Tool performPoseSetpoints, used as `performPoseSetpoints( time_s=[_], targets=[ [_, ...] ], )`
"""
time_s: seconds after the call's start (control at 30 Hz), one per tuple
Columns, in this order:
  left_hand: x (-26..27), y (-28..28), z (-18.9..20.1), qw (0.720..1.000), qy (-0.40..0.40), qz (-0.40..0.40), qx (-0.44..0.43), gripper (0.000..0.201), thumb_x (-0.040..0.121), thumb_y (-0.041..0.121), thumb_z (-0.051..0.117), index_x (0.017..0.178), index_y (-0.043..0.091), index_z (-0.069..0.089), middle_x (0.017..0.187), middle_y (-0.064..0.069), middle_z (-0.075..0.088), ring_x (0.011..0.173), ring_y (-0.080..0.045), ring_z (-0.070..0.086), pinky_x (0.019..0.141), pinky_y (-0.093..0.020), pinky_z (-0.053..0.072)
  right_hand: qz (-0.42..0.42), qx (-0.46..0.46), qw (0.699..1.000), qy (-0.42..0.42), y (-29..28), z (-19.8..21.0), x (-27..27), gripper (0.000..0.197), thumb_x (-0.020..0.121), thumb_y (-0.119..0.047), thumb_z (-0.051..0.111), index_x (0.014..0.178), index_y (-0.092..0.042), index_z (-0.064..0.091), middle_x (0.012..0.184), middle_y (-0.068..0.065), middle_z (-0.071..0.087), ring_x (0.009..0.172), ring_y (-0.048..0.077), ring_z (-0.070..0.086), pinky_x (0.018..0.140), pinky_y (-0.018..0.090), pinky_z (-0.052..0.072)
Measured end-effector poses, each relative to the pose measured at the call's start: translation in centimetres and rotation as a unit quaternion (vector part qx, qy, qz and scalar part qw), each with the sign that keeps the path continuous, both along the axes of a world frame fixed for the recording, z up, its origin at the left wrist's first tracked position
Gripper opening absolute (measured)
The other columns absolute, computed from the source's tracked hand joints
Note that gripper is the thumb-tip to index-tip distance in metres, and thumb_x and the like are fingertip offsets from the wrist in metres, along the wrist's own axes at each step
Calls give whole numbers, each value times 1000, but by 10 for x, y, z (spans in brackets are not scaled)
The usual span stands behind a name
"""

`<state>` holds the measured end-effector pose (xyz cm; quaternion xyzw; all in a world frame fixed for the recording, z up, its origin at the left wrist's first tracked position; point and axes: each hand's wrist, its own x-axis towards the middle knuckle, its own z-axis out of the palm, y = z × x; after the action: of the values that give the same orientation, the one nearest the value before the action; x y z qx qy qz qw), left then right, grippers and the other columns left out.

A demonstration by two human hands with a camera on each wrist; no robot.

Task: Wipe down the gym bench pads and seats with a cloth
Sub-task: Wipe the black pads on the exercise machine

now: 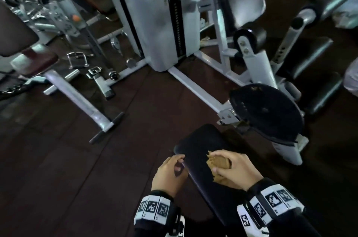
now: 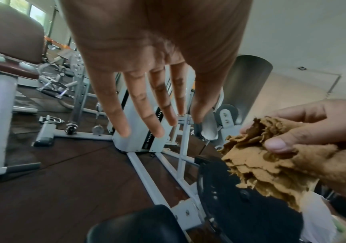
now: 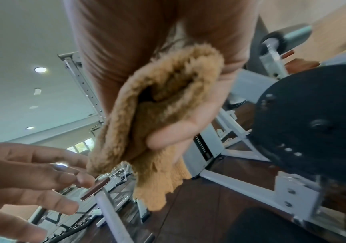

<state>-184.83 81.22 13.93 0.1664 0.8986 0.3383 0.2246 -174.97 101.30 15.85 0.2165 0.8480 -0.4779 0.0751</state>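
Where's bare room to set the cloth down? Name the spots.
Free: the far end of the black bench pad beyond the right hand holding the cloth; dark floor between the pad and the white frame rail. Crowded: upper left, loose cable handles.
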Motion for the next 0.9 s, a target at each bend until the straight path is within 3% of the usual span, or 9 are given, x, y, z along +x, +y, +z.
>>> performPoseSetpoints(
  time_s=[0.07, 0.27, 0.43, 0.67, 0.9],
  targets=[
    [-31, -28, 3, 1000, -1, 16, 5, 32, 81, 26, 67, 108, 42, 59, 96, 23, 57, 80, 3, 58, 79, -30, 52, 10, 1, 1000, 3, -27, 0, -41, 39, 75, -21, 75, 110, -33, 66, 110, -16, 64, 106, -2, 56, 94, 17, 43],
    [-132, -120, 16, 999, 29, 36, -12, 31, 82, 28, 66, 110, 41, 59, 98, 22, 57, 83, 4, 57, 77, -24, 50, 55, -4, 998, 9, -110, 3, -157, 39, 73, -24, 76, 107, -39, 65, 103, -20, 64, 100, -7, 56, 82, 3, 39],
    [-194, -167, 20, 997, 27, 61, -27, 29, 81, 33, 66, 108, 43, 59, 97, 25, 56, 83, 8, 56, 74, -20, 48, 53, -15, 998, 40, -149, 5, -214, 42, 71, -19, 77, 95, -50, 61, 96, -27, 64, 96, -21, 51, 78, -3, 35],
    [-262, -170, 19, 998, 19, 55, -19, 27, 81, 34, 66, 107, 39, 63, 100, 24, 58, 83, 7, 58, 77, -20, 49, 19, -20, 999, 39, -148, 6, -270, 46, 68, -15, 80, 87, -53, 63, 91, -26, 68, 91, -16, 57, 76, -3, 37],
    [-348, -134, 11, 1000, 5, 7, 7, 29, 81, 32, 67, 110, 34, 64, 102, 21, 58, 83, 5, 58, 83, -25, 50, 1, 0, 998, 60, -124, 6, -352, 41, 68, -12, 81, 95, -40, 67, 93, -29, 66, 91, -20, 55, 76, -5, 35]
  ],
)
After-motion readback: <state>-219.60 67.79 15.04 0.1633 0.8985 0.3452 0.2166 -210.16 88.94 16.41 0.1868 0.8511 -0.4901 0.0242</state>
